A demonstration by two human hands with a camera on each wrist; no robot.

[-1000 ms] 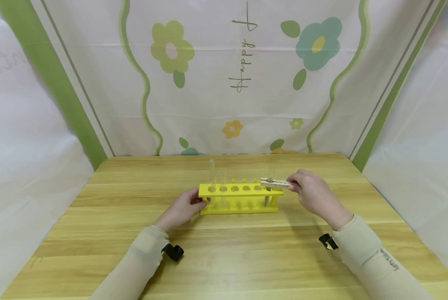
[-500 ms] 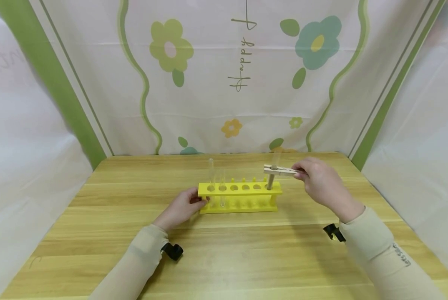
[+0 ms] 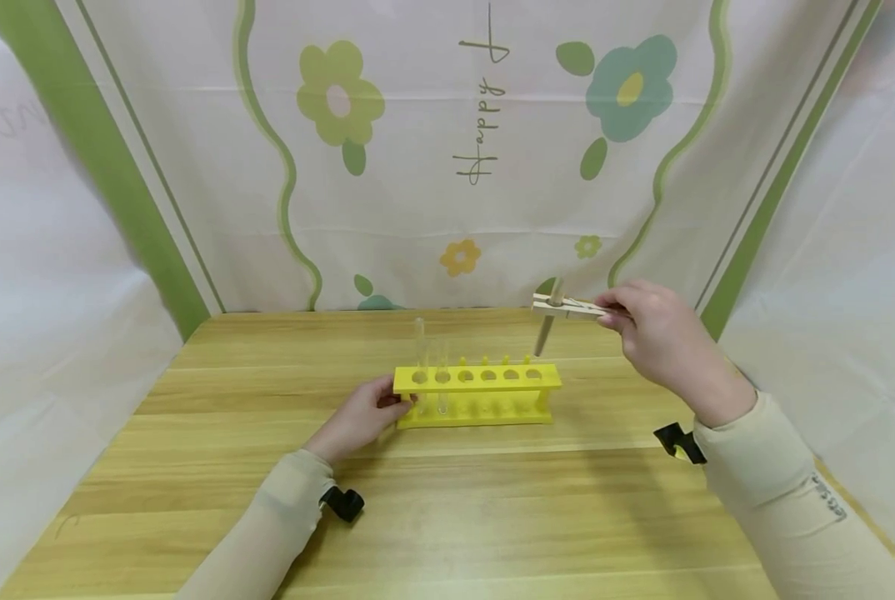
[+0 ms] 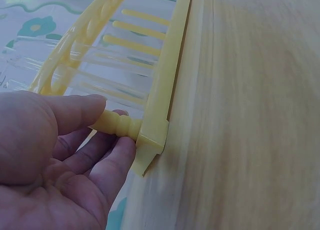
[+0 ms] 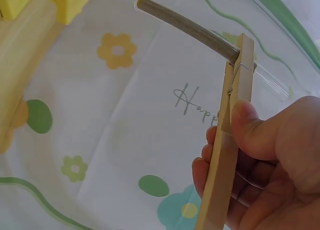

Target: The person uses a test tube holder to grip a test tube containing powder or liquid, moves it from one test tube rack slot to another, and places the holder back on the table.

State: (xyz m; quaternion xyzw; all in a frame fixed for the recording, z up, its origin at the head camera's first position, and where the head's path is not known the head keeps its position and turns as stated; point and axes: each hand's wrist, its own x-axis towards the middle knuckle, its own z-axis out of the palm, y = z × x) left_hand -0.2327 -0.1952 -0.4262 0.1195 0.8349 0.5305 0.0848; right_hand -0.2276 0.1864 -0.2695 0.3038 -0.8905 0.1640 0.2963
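Observation:
A yellow test tube rack (image 3: 477,379) stands on the wooden table, with two clear test tubes (image 3: 443,392) upright in its leftmost holes. My left hand (image 3: 361,419) grips the rack's left end post (image 4: 122,124) between thumb and fingers. Above and behind the rack's right end, my right hand (image 3: 665,346) holds a wooden test tube clamp (image 5: 231,125) by its handle. The clamp's jaws grip a test tube (image 5: 190,30) partly filled with brownish-grey matter. That tube hangs tilted, its lower end apart from the rack.
The wooden table (image 3: 447,508) reaches back to a white curtain (image 3: 410,192) printed with flowers. More white cloth hangs at both sides. Short yellow pegs (image 3: 505,361) rise along the rack's back.
My right hand has risen and moved slightly right, lifting the filled test tube out of the rack's rightmost hole with the clamp. The left hand stays on the rack.

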